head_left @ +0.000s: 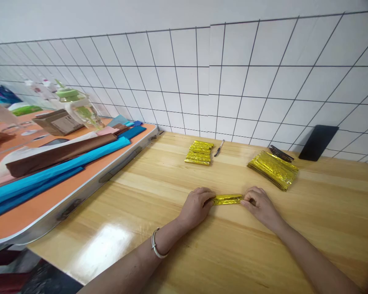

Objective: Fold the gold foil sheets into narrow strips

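Note:
A narrow folded strip of shiny gold foil paper (227, 199) lies across the wooden table between my hands. My left hand (198, 204) pinches its left end, with a silvery bangle on that wrist. At the right end, the thumb and fingers of my right hand (257, 204) are closed on the foil. Beyond my left hand is a group of folded gold foil strips (198, 152), placed side by side. A stack of flat gold foil sheets (273, 170) rests past my right hand.
A pen (219, 148) lies beside the folded strips. Behind the foil stack are a black hair clip (281, 154) and a dark phone (319, 142) leaning on the tiled wall. The orange-topped table (110, 173) at left holds coloured paper rolls, a cardboard box (58, 122) and a green-lidded bottle (79, 106).

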Demonstrator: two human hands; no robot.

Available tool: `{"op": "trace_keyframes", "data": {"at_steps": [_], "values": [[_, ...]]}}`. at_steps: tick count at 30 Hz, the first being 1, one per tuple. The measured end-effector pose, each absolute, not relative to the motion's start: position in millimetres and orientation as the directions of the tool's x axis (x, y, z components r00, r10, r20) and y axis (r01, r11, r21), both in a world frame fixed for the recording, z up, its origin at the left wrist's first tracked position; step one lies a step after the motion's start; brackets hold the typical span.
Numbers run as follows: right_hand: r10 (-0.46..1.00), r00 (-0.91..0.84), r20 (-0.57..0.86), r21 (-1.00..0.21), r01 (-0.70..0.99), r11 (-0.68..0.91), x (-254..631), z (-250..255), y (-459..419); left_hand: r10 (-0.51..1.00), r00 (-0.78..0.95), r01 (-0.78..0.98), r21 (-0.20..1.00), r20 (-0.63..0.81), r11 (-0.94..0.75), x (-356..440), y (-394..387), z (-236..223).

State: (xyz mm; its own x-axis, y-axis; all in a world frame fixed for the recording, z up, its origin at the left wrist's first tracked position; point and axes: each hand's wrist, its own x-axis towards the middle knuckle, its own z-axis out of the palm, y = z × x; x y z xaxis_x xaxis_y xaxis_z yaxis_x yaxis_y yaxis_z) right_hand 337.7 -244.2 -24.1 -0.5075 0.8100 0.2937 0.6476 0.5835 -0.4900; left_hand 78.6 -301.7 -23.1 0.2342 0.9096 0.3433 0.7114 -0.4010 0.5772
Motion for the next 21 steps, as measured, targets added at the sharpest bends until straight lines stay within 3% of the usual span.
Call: {"op": "trace_keyframes", "data": {"at_steps": [15,21], "values": [[0.824,-0.443,0.352,-0.454,0.689,0.565,336.8,-31.6,-243.1,0.915,0.262,0.744,0.540,0.306,-0.393,79.2,-301.7,-20.0],[0.779,-0.525,0.343,-0.473,0.620,0.626,337.8,-33.4,-241.6,0.918,0.250,0.752,0.536,0.307,-0.384,79.5,-301.9,-22.5]]}}
